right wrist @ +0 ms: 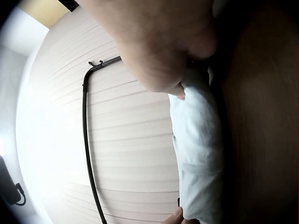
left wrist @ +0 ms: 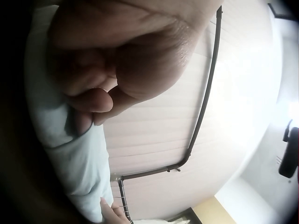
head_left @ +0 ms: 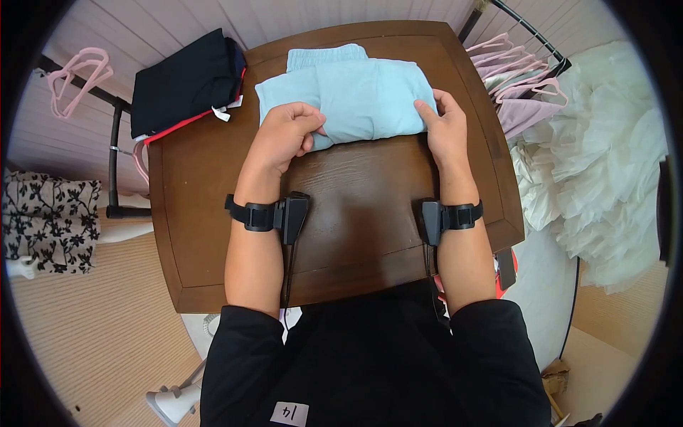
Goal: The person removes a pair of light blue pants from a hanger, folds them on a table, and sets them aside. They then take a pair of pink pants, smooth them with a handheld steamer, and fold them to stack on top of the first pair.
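Note:
A light blue garment (head_left: 370, 96) lies folded into a wide bundle on the brown wooden table (head_left: 341, 213), its gathered elastic band (head_left: 327, 55) sticking out at the far side. At the near left part of the bundle, my left hand (head_left: 288, 135) pinches a fold of the cloth between thumb and fingers. My right hand (head_left: 448, 132) grips the right end, thumb on top and fingers around the outer side. In the left wrist view, the left fingertips (left wrist: 96, 105) meet the pale cloth (left wrist: 79, 158). The right wrist view has the rolled cloth edge (right wrist: 198, 140) running below the right hand (right wrist: 159, 51).
A stack of folded dark clothes (head_left: 185, 85), with a red piece below, lies at the table's back left corner. Pink hangers (head_left: 82, 78) hang from a black rack at left, and more hangers with clothes (head_left: 519, 78) at right. A white ruffled dress (head_left: 597, 164) stands beyond the right edge.

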The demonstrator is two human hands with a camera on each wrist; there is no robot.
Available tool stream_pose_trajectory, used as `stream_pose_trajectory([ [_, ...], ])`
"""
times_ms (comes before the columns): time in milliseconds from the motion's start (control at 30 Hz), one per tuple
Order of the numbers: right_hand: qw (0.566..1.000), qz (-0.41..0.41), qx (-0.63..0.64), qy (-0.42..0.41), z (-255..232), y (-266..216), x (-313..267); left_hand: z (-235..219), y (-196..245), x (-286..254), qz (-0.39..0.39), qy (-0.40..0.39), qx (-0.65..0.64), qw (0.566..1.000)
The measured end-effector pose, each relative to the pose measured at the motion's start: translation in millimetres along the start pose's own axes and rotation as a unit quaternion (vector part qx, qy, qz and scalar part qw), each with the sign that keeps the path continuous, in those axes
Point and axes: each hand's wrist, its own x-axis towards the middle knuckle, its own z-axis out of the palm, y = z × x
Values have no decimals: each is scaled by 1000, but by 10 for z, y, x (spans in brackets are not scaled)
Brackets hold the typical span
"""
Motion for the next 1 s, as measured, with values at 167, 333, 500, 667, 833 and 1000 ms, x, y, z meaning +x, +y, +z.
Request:
stream_pose_trajectory([
  [167, 1000, 13, -7, -3, -6, -45, -16, -36, 43, -54, 23, 26, 59, 998],
  [333, 1000, 19, -5, 8, 0, -91, -35, -339, -16, -4, 135, 204, 177, 953],
  [500, 1000, 10, -5, 22, -55, -72, -15, -486, -123, -4, 93, 253, 275, 923],
  [667, 995, -23, -64, 78, -153, 9, 49, -254, -80, -55, 72, 30, 108, 991],
  [833, 896, -265, -295, 199, -146, -212, -61, -62, -291, 152, 144, 86, 195, 966],
  [1000, 943, -244, -221, -54, 9, -508, -311, 29, -354, 195, 167, 123, 192, 959],
])
